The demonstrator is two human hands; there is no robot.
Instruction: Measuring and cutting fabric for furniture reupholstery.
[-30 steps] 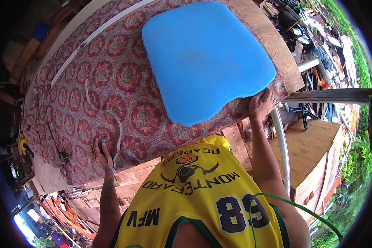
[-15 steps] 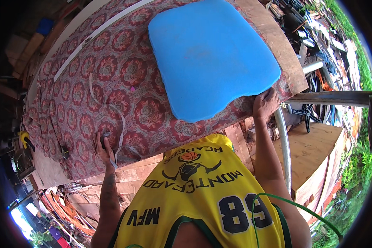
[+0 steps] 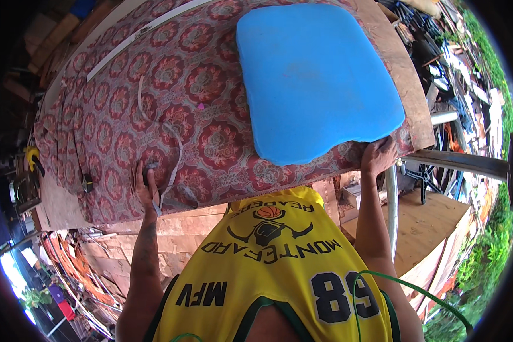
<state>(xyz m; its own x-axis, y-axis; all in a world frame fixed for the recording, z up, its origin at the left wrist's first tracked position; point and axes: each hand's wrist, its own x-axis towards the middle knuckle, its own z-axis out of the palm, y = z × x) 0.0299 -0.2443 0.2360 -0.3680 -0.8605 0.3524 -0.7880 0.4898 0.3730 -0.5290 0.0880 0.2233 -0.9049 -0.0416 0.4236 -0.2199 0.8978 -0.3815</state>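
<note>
A blue foam-like pad with a notch in its near edge lies on red-and-grey patterned fabric spread over a wooden table. At the pad's near right corner, my right hand has its fingers curled over the fabric's edge, beside the notch. My left hand rests on the fabric near its left front edge, thumb and fingers around a small dark grey piece; its kind is unclear. A pale measuring tape winds across the cloth beside that hand.
A long white straight strip lies across the fabric's far left. A yellow-handled tool is at the left edge, near a small black object. To the right stand a metal bar and a wooden box, with piled scrap beyond.
The view has shifted and turned slightly, so the pad and fabric appear further right. Both hands keep the same places on the fabric.
</note>
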